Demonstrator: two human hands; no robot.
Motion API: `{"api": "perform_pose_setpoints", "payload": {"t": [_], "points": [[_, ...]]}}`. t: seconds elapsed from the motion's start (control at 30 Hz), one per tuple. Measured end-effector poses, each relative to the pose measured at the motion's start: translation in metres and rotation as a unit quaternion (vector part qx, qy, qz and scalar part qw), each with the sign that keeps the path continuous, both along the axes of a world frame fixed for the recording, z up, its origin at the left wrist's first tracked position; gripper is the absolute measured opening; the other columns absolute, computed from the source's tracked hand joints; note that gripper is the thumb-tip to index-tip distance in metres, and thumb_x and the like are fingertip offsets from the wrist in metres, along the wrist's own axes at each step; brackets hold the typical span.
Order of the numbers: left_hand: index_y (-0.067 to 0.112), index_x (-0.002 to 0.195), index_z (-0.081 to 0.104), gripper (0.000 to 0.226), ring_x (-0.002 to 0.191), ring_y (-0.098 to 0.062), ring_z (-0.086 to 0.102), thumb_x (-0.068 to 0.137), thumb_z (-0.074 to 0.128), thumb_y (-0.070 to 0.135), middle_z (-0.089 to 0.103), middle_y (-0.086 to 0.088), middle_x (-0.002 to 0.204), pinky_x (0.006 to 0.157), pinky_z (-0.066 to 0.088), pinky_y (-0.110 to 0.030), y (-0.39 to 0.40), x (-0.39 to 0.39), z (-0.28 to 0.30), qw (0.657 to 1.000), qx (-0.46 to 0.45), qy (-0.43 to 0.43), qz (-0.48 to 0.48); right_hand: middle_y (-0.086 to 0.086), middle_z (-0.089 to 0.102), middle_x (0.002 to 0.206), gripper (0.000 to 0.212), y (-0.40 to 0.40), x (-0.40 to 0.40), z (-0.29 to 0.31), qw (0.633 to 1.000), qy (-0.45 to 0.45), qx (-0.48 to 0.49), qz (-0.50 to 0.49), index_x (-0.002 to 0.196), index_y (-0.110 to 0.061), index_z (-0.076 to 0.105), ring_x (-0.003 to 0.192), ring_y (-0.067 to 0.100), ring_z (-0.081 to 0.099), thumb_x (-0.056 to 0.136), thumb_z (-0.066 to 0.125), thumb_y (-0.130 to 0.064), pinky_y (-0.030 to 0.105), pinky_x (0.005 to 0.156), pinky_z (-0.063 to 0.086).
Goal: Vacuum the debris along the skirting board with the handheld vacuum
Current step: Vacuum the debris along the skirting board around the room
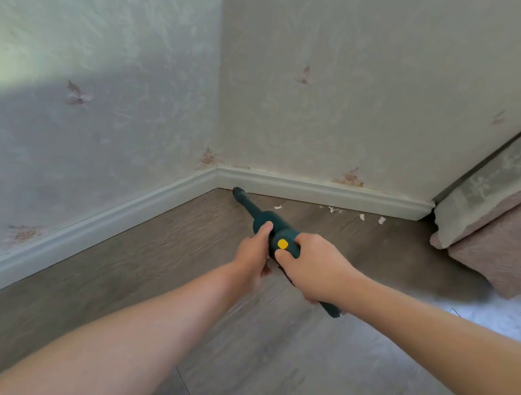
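Between both sets of curled fingers: the dark teal handheld vacuum, both forearms stretched forward and down toward the room corner. Left hand grips the barrel from the left, thumb lying on top, fingers wrapped underneath. Right hand grips the handle behind it, thumb just beside the yellow button; handle end pokes out below the palm. Ahead of the fingers the narrow nozzle runs up-left, tip at the foot of the white skirting board, close to the corner. Right of the nozzle, well beyond the right-hand fingers: white debris scattered on the grey wood-look floor along the skirting. Pale floral wallpaper above. Far right: curtain reaching down to the floor.
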State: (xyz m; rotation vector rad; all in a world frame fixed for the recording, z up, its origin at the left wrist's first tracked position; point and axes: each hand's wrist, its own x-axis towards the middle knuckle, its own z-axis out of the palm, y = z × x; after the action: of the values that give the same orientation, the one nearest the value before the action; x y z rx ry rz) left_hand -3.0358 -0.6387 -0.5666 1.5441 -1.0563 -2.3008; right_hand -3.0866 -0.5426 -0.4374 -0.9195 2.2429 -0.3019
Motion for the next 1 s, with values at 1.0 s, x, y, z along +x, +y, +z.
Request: {"api": "perform_pose_setpoints", "payload": {"t": [1.0], "points": [[0.010, 0.122, 0.065, 0.045, 0.094, -0.025, 0.073, 0.105, 0.049, 0.048, 0.078, -0.009, 0.097, 0.075, 0.059, -0.035, -0.007, -0.015, 0.047, 0.999, -0.013, 0.046, 0.025, 0.001, 0.063, 0.093, 0.029, 0.004, -0.005, 0.002, 0.983, 0.162, -0.072, 0.051, 0.108, -0.018, 0.051, 0.079, 0.020, 0.056, 0.102, 0.042, -0.045, 0.033, 0.066, 0.045]]}}
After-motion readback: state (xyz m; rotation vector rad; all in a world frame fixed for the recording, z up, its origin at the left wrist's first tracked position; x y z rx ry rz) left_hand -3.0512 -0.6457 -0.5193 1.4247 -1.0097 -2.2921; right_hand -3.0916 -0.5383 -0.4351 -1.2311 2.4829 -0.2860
